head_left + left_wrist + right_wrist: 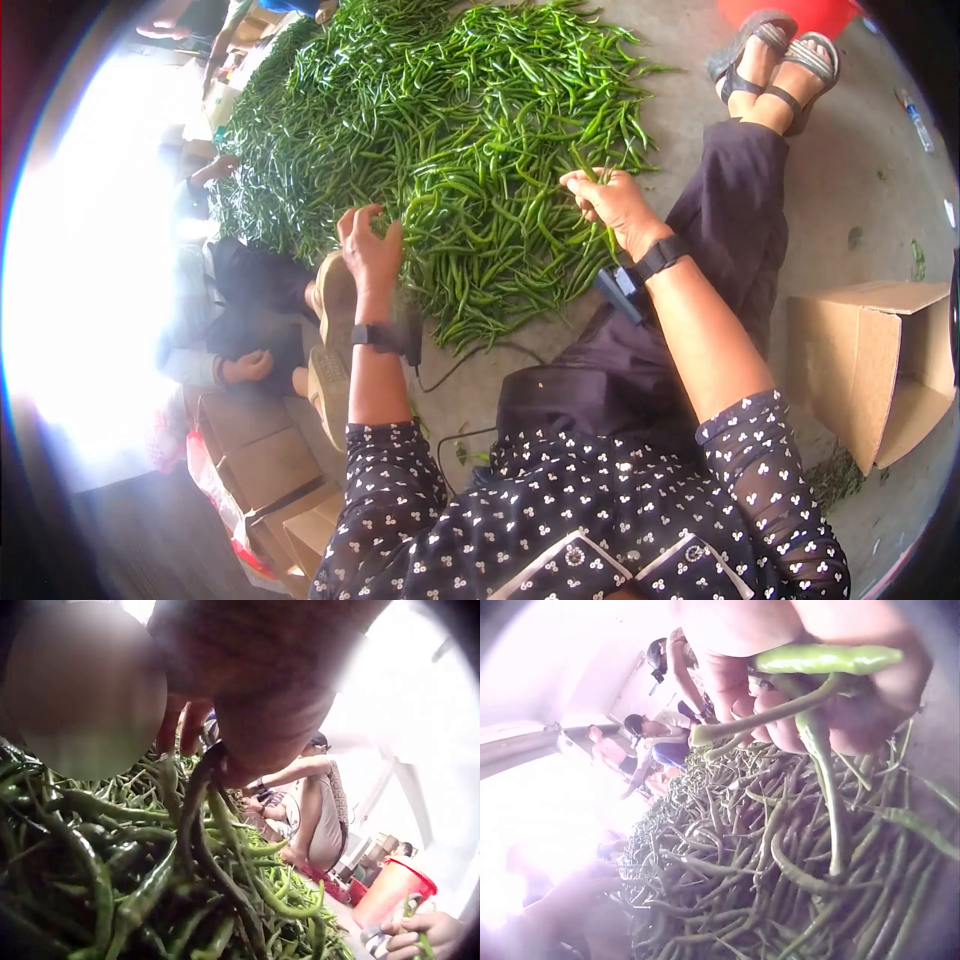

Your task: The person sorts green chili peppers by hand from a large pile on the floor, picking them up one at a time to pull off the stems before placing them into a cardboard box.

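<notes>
Green chillies were spread in a wide heap on the concrete floor, from the centre of the head view up to 12 o'clock and out to 10 o'clock. A sorting or picking step was judged to be in hand.

The right hand, at about 1 o'clock from the centre, was closed around a few picked chillies. In the right wrist view these were seen pinched between thumb and fingers. One lay across the fingertips with its long axis nearly level, and another hung down with its thin tip toward the heap.

The left hand, at about 9 o'clock, was laid on the near edge of the heap, its fingers curled into the pods. In the left wrist view a dark chilli seemed to be taken between the fingertips, its long axis nearly upright.

The next move was judged to call for a clean pull of single pods from the tangle, since the pods lay crossed in all directions. A cardboard box stood at 4 o'clock, well apart from the heap.
</notes>
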Tool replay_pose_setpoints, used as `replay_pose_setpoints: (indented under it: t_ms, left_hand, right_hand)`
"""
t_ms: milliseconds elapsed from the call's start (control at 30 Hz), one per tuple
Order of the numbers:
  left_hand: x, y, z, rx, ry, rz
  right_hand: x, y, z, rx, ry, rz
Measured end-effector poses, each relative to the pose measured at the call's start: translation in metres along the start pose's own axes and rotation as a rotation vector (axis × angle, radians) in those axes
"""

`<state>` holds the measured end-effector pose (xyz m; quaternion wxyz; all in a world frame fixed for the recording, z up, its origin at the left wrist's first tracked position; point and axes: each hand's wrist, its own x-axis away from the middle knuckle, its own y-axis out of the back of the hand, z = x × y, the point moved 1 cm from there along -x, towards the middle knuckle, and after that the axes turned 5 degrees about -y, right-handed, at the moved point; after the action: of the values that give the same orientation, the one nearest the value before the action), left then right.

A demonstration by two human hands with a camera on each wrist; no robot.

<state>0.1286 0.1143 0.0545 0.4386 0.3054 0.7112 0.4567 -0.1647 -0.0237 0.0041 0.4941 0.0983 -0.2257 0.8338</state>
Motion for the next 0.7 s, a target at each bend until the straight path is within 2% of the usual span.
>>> replay_pose_setpoints:
  t_ms: [67, 133, 200, 333, 400, 467, 500, 567, 700]
  left_hand:
    - [-0.007, 0.0, -0.04, 0.073, -0.065, -0.06]
    - [-0.015, -0.01, -0.072, 0.099, -0.203, -0.022]
    - [-0.025, -0.026, -0.105, 0.037, -0.302, 0.081]
    - [-0.041, -0.061, -0.16, -0.024, -0.368, 0.327]
    - [-0.048, -0.077, -0.17, -0.13, -0.399, 0.455]
    - [-0.052, -0.085, -0.173, -0.147, -0.272, 0.574]
    - [-0.057, -0.085, -0.173, -0.145, -0.269, 0.572]
    - [-0.065, -0.085, -0.171, -0.154, -0.27, 0.732]
    - [-0.054, -0.09, -0.158, -0.151, -0.331, 0.694]
  right_hand:
    - [0.0, 0.003, 0.003, 0.024, -0.055, 0.0]
    - [0.001, 0.002, 0.003, 0.04, -0.037, -0.019]
    - [0.006, 0.0, 0.008, 0.067, -0.026, -0.124]
    - [0.001, 0.004, 0.001, 0.035, -0.034, -0.107]
    - [0.0, 0.004, 0.003, -0.011, -0.019, -0.116]
    - [0.002, 0.004, 0.005, 0.011, -0.061, -0.124]
    - [0.003, 0.005, 0.006, 0.021, -0.067, -0.119]
    - [0.001, 0.004, 0.006, 0.01, -0.066, -0.131]
    - [-0.003, 0.004, 0.004, -0.09, -0.042, -0.135]
